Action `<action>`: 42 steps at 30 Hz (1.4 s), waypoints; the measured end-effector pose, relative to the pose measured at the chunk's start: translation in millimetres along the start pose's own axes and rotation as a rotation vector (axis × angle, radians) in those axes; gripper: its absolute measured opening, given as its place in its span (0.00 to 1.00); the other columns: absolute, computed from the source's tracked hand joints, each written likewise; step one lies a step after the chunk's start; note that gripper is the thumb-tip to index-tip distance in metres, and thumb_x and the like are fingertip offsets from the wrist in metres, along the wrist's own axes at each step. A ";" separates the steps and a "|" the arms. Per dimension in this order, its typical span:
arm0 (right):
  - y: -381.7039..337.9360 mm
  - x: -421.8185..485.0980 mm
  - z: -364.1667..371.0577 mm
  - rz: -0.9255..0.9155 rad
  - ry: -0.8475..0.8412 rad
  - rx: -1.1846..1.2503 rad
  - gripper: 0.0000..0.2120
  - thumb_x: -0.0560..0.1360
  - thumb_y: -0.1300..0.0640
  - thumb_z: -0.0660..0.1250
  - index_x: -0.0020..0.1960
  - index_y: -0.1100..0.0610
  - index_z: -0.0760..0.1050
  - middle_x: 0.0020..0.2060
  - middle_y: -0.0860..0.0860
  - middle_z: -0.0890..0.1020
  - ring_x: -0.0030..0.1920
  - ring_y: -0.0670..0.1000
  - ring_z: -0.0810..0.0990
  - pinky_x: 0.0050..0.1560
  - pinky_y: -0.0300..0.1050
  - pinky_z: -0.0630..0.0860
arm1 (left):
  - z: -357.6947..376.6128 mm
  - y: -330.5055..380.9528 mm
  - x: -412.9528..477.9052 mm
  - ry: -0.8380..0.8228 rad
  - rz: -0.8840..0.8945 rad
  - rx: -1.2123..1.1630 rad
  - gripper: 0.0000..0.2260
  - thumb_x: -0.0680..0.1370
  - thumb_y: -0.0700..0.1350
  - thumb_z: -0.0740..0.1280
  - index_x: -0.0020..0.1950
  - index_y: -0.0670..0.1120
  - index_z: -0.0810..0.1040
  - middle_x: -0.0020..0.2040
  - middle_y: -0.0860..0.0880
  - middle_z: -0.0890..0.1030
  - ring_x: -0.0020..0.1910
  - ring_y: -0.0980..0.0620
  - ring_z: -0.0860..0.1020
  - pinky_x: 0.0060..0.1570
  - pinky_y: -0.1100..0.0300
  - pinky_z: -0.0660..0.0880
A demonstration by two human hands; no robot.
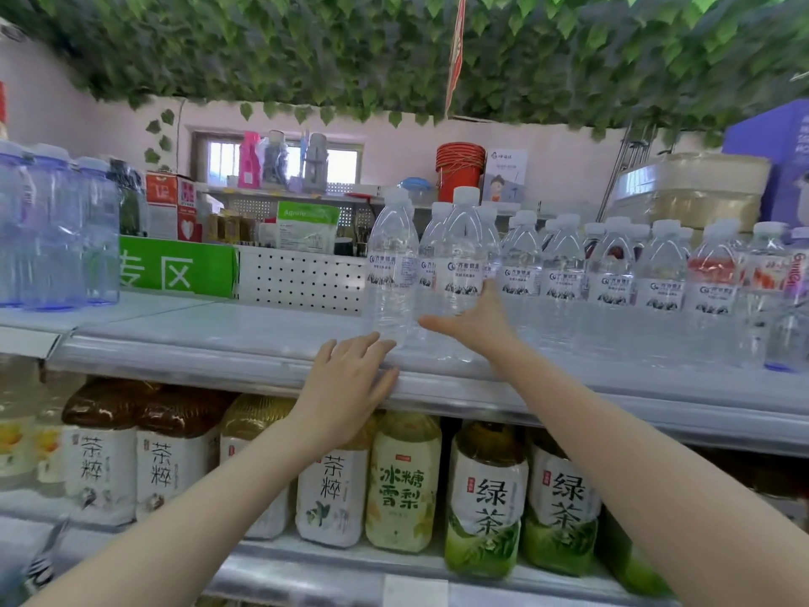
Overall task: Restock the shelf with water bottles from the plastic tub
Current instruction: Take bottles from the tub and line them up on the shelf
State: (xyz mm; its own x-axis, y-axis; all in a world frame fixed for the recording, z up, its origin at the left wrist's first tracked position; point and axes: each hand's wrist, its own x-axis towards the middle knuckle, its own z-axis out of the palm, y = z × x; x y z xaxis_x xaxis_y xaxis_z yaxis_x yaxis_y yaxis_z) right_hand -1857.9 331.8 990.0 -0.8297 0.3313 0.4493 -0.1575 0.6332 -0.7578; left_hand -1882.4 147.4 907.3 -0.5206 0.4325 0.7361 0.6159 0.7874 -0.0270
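Observation:
Several clear water bottles with white caps stand on the upper shelf (219,343), in a row running to the right. The leftmost water bottle (391,265) stands alone near the shelf's front edge. My left hand (350,387) lies flat on the shelf lip with straight fingers, its fingertips at that bottle's base. My right hand (475,317) reaches in with fingers spread, touching the second water bottle (464,265) low on its label. The plastic tub is out of view.
Large blue-tinted jugs (52,230) stand at the shelf's left end, beside a green sign (175,267) and a white pegboard panel (302,278). Tea bottles (402,479) fill the shelf below. Bare shelf surface lies between the jugs and the water bottles.

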 end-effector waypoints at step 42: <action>13.8 13.5 20.3 -0.087 0.082 -0.191 0.38 0.68 0.51 0.76 0.71 0.59 0.60 0.66 0.56 0.72 0.65 0.55 0.72 0.62 0.50 0.70 | 25.5 -1.1 -12.4 0.168 0.046 0.118 0.20 0.79 0.53 0.51 0.66 0.45 0.69 0.56 0.46 0.77 0.58 0.45 0.73 0.63 0.45 0.60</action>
State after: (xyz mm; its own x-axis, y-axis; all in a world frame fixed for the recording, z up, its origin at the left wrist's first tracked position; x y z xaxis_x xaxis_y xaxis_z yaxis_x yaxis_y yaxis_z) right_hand -1882.1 330.7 976.0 -0.7697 0.3203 0.5523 -0.1161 0.7804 -0.6144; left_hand -1891.7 152.4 880.9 -0.3820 0.3975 0.8343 0.5580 0.8189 -0.1346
